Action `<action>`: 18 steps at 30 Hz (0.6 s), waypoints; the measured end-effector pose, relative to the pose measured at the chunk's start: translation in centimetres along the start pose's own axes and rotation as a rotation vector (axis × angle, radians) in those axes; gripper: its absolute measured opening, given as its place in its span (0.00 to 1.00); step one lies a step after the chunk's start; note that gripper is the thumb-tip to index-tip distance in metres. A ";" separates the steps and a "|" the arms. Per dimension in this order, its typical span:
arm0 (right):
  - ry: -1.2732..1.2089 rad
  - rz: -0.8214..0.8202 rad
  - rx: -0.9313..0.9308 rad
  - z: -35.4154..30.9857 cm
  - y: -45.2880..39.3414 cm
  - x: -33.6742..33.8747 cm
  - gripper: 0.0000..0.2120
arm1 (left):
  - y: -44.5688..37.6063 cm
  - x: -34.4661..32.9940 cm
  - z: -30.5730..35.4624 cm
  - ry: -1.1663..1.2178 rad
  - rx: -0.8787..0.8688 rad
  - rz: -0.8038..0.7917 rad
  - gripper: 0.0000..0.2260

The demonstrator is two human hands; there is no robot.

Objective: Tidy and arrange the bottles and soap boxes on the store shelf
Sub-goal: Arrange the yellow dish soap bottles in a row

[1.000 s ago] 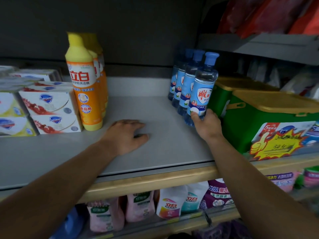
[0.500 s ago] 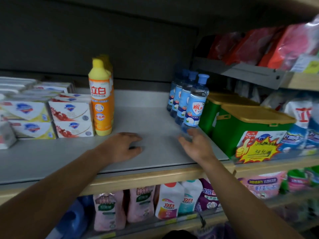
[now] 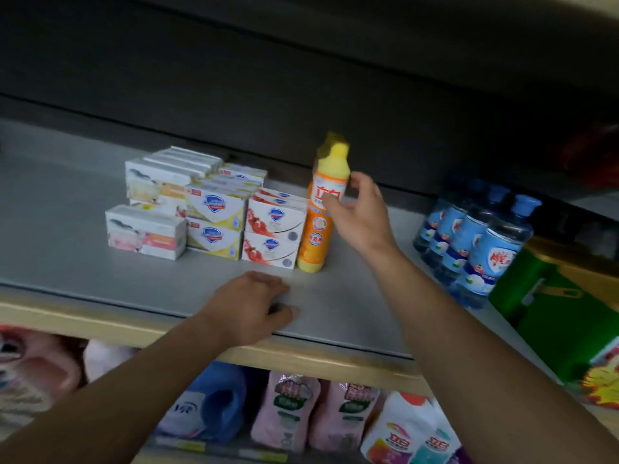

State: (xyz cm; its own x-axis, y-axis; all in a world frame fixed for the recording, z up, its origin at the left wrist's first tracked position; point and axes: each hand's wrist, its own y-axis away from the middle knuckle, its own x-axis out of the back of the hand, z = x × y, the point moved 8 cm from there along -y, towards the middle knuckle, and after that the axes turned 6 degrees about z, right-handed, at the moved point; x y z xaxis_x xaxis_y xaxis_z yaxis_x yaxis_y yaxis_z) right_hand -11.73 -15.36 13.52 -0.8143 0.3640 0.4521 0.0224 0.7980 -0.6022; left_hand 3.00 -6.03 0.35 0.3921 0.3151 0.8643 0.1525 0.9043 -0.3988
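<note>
Motion blur hides whether the right hand (image 3: 360, 212), fingers spread, touches the orange bottle (image 3: 320, 222); left hand (image 3: 249, 306) rests loosely curled on the shelf (image 3: 83, 269).

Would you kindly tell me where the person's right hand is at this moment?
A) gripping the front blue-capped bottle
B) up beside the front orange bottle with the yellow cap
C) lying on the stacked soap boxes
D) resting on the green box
B: the right hand is raised beside the upper part of the orange bottle, fingers spread near its label, well apart from the blue-capped bottles.
</note>
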 end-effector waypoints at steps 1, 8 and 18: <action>0.003 0.039 0.010 -0.8 -1.0 -0.2 0.29 | -0.1 -0.1 0.0 -0.007 -0.006 0.002 0.38; 0.148 0.041 -0.005 -1.4 -3.1 -1.9 0.24 | -0.4 -0.6 -0.7 -0.059 -0.028 -0.010 0.27; -0.087 0.081 0.037 -0.8 1.4 3.8 0.23 | -1.0 0.8 0.7 0.223 0.067 -0.027 0.29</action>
State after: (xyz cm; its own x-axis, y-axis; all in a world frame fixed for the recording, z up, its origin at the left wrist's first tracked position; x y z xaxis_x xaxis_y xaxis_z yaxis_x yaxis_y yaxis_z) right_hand -14.36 -12.47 14.96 -0.8578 0.3826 0.3431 0.0701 0.7485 -0.6594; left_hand 2.55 -6.52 1.62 0.5809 0.2257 0.7821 0.1083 0.9308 -0.3491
